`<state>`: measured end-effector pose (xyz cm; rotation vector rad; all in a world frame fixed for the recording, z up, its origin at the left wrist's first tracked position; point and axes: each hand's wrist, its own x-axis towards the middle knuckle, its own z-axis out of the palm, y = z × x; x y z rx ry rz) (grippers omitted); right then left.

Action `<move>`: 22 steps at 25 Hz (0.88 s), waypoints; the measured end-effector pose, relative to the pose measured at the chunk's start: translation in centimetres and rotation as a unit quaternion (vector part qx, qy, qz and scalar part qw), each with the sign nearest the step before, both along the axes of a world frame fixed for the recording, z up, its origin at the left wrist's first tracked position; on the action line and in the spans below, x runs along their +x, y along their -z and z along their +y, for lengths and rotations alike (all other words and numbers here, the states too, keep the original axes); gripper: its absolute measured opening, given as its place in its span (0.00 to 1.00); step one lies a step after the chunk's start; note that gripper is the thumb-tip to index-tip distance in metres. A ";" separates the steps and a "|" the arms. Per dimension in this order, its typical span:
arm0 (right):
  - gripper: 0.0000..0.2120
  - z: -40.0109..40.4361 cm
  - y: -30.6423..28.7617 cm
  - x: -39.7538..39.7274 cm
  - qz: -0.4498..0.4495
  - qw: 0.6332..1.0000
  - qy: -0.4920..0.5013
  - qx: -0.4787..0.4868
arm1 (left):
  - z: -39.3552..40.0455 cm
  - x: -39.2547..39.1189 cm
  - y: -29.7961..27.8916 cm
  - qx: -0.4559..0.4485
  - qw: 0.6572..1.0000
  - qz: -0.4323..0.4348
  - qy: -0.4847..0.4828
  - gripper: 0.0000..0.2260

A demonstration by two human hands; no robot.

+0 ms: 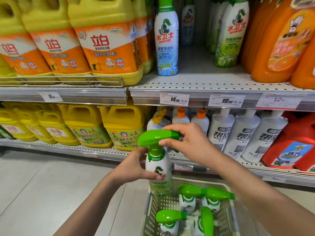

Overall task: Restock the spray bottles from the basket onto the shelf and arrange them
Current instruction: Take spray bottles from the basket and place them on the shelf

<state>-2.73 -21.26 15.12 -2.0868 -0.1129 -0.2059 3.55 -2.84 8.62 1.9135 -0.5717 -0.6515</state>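
Both grips closed on one spray bottle (158, 169), upright above the basket (153, 201): left hand (136, 167) on body, right hand (185, 142) on trigger head. Shelf gap (196, 65) lies up and ahead.

Pale grey tiled floor (51, 193) fills the lower left of my view. Grey perforated metal shelving (196, 79) runs across the upper and middle frame, white paper price tags (174, 99) clipped along its front rail. Lighting is soft and even.
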 end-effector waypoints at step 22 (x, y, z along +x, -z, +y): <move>0.50 -3.6 -11.2 4.1 -0.073 0.995 0.033 0.056 | -6.7 3.5 -20.2 -0.285 0.941 -0.152 -0.107 0.23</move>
